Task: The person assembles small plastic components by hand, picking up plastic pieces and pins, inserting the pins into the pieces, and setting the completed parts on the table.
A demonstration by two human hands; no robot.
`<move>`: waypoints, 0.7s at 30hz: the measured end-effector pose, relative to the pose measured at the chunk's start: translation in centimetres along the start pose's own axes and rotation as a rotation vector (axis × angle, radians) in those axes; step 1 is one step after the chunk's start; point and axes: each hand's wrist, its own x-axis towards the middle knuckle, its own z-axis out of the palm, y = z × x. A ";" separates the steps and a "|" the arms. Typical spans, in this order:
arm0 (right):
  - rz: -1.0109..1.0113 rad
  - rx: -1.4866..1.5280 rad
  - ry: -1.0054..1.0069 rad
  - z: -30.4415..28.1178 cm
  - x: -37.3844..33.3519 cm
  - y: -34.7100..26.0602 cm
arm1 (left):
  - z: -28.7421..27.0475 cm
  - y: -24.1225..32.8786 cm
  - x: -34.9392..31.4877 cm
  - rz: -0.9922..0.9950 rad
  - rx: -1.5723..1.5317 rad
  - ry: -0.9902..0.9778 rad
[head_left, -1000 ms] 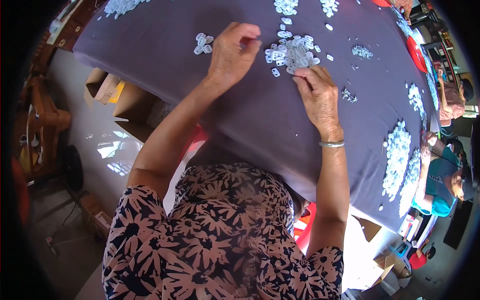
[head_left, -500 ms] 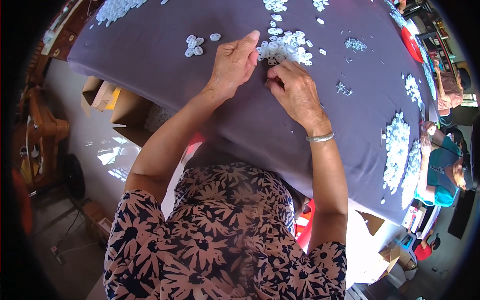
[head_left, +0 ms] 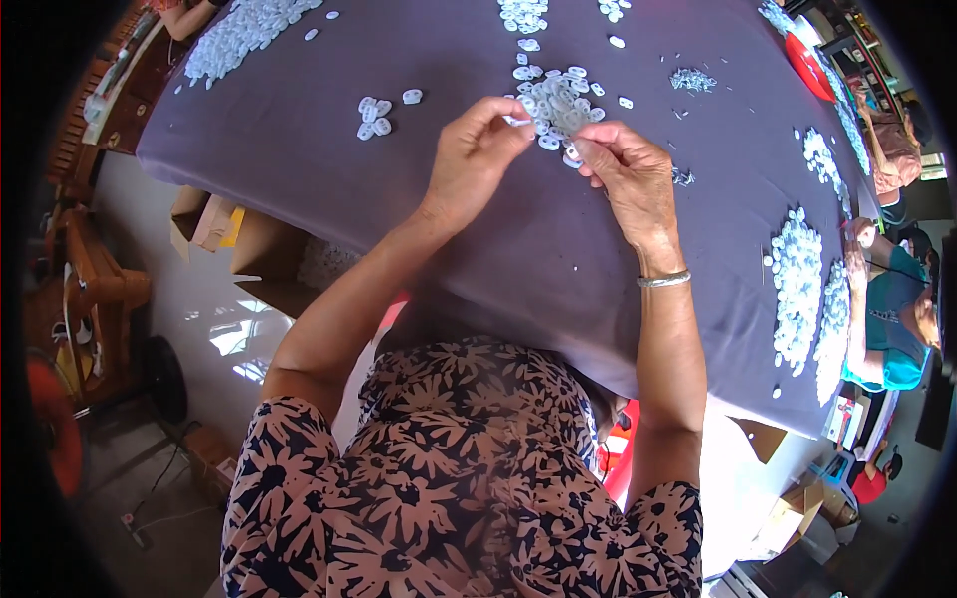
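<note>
My left hand (head_left: 477, 154) is raised over the dark cloth, thumb and forefinger pinching a small white plastic piece (head_left: 516, 122), seen nearly edge-on. Across from it, my right hand (head_left: 630, 179), with a bracelet at the wrist, has its fingertips closed at a white oval two-hole plastic piece (head_left: 571, 153). The fingers partly cover that piece. Just beyond both hands lies a heap of similar white oval pieces (head_left: 558, 98). A small cluster of white pieces (head_left: 375, 118) sits to the left, with a single piece (head_left: 412, 97) beside it.
Small metal screws (head_left: 692, 80) lie at the right, with a few more (head_left: 682, 176) behind my right hand. Larger heaps of white parts (head_left: 796, 289) line the table's right side and far left (head_left: 249, 38). A co-worker in teal (head_left: 892, 314) sits at the right. Cardboard boxes (head_left: 274, 244) stand below the left edge.
My left hand has lowered slightly and now pinches a white piece. The right hand has moved right, its fingertips now at a white oval piece. The whole view has shifted a little.
</note>
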 end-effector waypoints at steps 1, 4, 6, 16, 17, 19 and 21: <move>0.023 0.031 -0.006 0.2 0.0 -0.1 | 0.6 -0.7 -0.2 0.121 0.054 -0.028; 0.065 0.089 -0.031 0.7 -0.3 -0.2 | 0.9 -1.1 -0.4 0.293 0.209 -0.085; 0.071 0.084 -0.037 0.7 -0.5 -0.3 | 1.4 -0.9 -0.8 0.271 0.165 -0.127; 0.043 0.061 -0.128 0.1 -0.4 0.7 | 1.7 -1.9 -0.5 0.248 -0.028 -0.190; 0.029 0.044 -0.137 0.1 -0.4 0.8 | 1.3 -2.0 -0.3 0.253 0.008 -0.172; 0.028 0.050 -0.168 0.3 -0.1 0.8 | 0.9 -2.0 0.1 0.269 0.038 -0.171; -0.014 0.088 -0.168 0.7 0.1 1.0 | 0.7 -1.6 -0.2 0.275 0.070 -0.193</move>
